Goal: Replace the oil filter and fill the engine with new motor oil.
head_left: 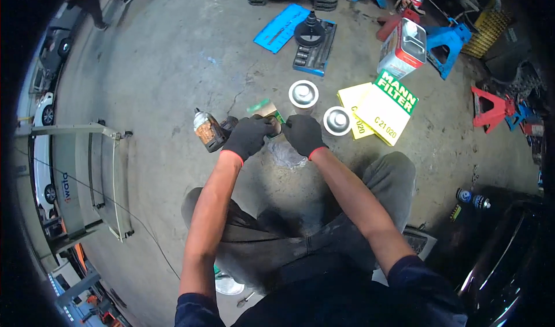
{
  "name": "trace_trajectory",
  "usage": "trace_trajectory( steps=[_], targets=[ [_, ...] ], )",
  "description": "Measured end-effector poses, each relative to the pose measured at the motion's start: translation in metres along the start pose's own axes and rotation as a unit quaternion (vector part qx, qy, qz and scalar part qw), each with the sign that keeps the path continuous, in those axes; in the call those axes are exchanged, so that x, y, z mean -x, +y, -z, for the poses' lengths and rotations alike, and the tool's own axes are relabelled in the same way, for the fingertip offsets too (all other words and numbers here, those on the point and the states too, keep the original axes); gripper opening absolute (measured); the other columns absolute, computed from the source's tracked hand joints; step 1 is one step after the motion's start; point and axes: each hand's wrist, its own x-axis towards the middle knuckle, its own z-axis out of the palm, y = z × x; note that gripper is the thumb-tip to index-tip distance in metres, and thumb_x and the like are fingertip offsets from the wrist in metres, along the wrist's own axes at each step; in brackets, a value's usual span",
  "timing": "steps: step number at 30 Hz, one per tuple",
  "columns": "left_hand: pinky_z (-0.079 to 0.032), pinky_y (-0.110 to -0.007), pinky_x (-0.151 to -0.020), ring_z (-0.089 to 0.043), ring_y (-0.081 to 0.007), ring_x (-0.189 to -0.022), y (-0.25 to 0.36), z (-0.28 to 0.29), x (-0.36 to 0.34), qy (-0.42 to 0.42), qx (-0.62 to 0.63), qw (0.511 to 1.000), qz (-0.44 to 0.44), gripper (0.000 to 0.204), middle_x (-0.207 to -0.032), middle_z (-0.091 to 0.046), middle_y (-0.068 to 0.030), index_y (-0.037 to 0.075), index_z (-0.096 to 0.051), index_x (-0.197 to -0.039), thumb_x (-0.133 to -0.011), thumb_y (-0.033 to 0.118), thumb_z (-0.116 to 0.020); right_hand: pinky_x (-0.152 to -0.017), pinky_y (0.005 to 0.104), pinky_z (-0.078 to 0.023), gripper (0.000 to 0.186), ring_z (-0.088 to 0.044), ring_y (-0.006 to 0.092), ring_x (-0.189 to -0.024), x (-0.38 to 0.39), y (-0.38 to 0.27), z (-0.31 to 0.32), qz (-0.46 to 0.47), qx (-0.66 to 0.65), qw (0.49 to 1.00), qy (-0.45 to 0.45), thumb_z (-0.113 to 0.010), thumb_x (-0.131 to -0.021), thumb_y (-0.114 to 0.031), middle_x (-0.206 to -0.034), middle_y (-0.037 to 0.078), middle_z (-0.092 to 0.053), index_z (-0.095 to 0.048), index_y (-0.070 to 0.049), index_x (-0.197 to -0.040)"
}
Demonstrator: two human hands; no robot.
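My left hand (248, 135), in a black glove with a red cuff, has curled fingers on a small dark cylindrical part (273, 123) beside a green-and-tan small box (259, 107). My right hand (299, 135), also gloved, is closed at the part's right side; what its fingertips hold is hidden. A cordless power tool (207, 129) lies just left of my left hand. A crumpled grey cloth (284, 153) lies below my hands. Two silver round filter parts (303, 94) and yellow-green flat boxes (386, 113) lie to the right.
A socket case (312, 61) with a black funnel-shaped part, blue panel (277, 29), metal can (402, 52), blue (448, 49) and red (490, 107) jack stands surround me. A wheeled frame (113, 179) stands left. A person's legs (89, 9) show upper left, a dark car body (503, 252) lower right.
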Motion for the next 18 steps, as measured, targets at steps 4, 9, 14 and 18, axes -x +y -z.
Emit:
trace_trajectory(
  steps=[4, 9, 14, 18],
  targets=[
    [-0.053, -0.046, -0.077, -0.067, -0.0362, -0.089, -0.018, -0.019, 0.004, -0.028, 0.048, 0.997, 0.054, 0.023, -0.094, -0.07, -0.0141, 0.011, -0.069, -0.104, -0.082, 0.008, -0.062, -0.071, 0.0501, -0.052, 0.027, -0.067, 0.0382, -0.08, -0.003, -0.003, 0.004, -0.009, -0.001, 0.999, -0.044, -0.065, -0.087, -0.032, -0.082, 0.018, -0.069, -0.07, -0.006, -0.08],
    [-0.052, -0.046, -0.07, -0.066, -0.0345, -0.084, 0.01, -0.022, -0.011, 0.09, 0.105, 0.988, 0.068, 0.007, -0.088, -0.068, -0.0127, 0.009, -0.066, -0.087, -0.082, 0.013, -0.063, -0.069, 0.0519, -0.053, 0.029, -0.068, 0.0396, -0.076, 0.0, -0.001, -0.003, 0.007, 0.004, 1.0, -0.003, -0.062, -0.086, -0.034, -0.081, 0.019, -0.069, -0.071, -0.007, -0.08],
    [-0.052, -0.046, -0.072, -0.066, -0.0333, -0.086, 0.008, -0.032, -0.013, 0.157, 0.101, 0.974, 0.129, 0.016, -0.09, -0.068, -0.0112, 0.01, -0.067, -0.094, -0.079, 0.018, -0.069, -0.071, 0.0522, -0.052, 0.029, -0.068, 0.0389, -0.079, 0.004, -0.007, 0.006, 0.0, 0.019, 0.999, -0.036, -0.061, -0.088, -0.034, -0.081, 0.018, -0.069, -0.071, -0.008, -0.082],
    [-0.054, -0.044, -0.077, -0.069, -0.0348, -0.087, -0.001, -0.032, -0.018, 0.221, 0.123, 0.918, 0.306, 0.033, -0.095, -0.072, -0.0149, 0.007, -0.07, -0.104, -0.078, 0.025, -0.078, -0.067, 0.0525, -0.05, 0.03, -0.066, 0.0404, -0.074, 0.008, 0.003, 0.008, 0.032, 0.015, 0.999, -0.008, -0.062, -0.09, -0.034, -0.076, 0.019, -0.067, -0.069, -0.007, -0.079]
  ],
)
